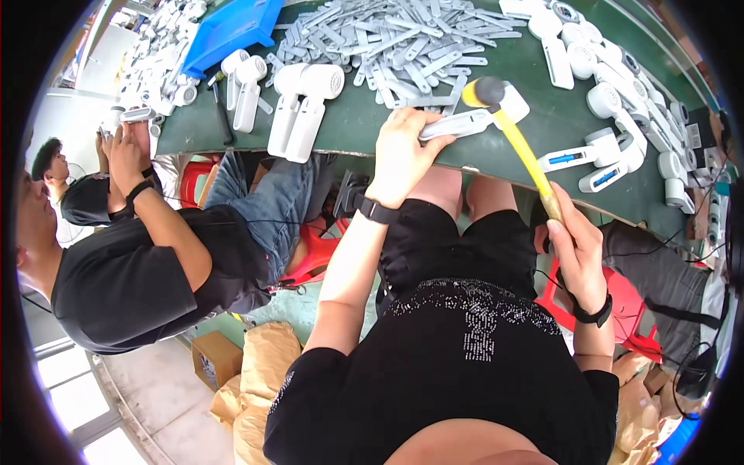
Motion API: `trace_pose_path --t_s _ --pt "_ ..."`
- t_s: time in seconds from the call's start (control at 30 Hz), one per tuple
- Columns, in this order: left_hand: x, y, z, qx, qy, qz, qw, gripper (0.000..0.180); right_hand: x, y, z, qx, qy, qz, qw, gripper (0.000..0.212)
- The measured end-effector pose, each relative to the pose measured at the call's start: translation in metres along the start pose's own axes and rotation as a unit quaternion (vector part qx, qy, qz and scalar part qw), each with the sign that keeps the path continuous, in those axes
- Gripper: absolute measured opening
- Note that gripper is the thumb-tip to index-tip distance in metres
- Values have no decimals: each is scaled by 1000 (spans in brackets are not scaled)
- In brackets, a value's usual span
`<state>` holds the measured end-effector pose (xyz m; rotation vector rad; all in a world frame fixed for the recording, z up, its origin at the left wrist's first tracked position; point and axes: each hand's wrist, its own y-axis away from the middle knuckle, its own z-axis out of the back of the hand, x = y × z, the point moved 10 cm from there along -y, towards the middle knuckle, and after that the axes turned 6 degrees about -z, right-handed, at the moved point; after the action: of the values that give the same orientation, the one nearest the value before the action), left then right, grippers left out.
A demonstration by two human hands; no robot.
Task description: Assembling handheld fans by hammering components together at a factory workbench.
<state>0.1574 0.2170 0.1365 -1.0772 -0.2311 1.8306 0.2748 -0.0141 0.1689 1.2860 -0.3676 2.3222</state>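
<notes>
My left hand (407, 151) is closed around the end of a white handheld fan (459, 124) near the front edge of the bench. The fan's rounded head reaches to the right, partly behind a mallet (525, 146) with a yellow handle and a black-and-yellow head. My right hand (575, 244) grips the lower end of that handle. In the picture the mallet head overlaps the fan near the join of handle and head; whether they touch I cannot tell. Beyond my left hand lies a large heap of grey handle strips (403, 46).
White fans (306, 108) stand in small groups on the left of the green bench (353, 128). More fans (612, 101) line its right side, some showing blue inside. A blue tray (232, 35) and a dark-handled tool (222, 116) lie left. A co-worker (132, 271) sits at my left.
</notes>
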Motion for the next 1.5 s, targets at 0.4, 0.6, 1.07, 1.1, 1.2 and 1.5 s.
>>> trace_pose_path --t_s 0.4,0.6,1.07,1.1,1.2,1.5 --pt "6 8 -4 -25 13 -29 999 29 -7 1 -16 19 38 -14 999 40" --pt "9 9 -2 -68 35 -40 996 33 -23 -2 -27 61 45 -96 992 40" --pt "28 14 -7 -42 121 57 990 28 6 -9 -55 91 16 10 996 40" --pt "28 13 -6 -44 120 55 990 28 9 -8 -53 90 16 13 996 40" --pt "24 15 -6 -56 142 47 987 29 16 1 -40 50 -32 -16 998 41" --pt "27 10 -10 -66 107 24 992 30 9 -8 -54 71 42 11 997 42"
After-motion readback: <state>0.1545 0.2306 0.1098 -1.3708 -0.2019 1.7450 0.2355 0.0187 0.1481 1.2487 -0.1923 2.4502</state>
